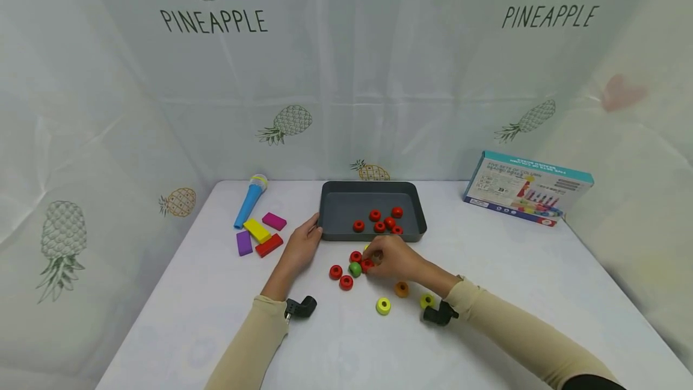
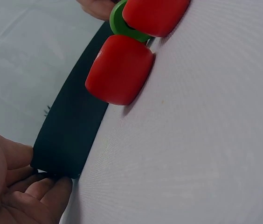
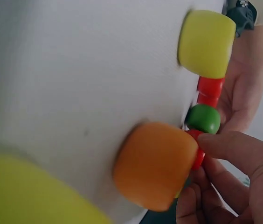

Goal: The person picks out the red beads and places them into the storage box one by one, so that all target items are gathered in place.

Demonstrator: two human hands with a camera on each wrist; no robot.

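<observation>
One yellow bead (image 3: pixel 33 196) is lying nearest us in the right wrist view. With our right hand (image 1: pixel 397 259) we are pinching a red bead (image 3: pixel 197 161) just in front of the tray (image 1: pixel 346 206), whose near-left corner our left hand (image 1: pixel 302 247) is gripping.

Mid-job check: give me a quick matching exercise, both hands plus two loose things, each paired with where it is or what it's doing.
Column one
1. Left hand
2. Right hand
3. Green bead
4. Toy microphone

Column two
A. By the yellow block, off to the left
B. Pinching a red bead
C. Holding the near left corner of the tray
D. Outside the tray, among red beads

Pairs: 1-C, 2-B, 3-D, 4-A
</observation>
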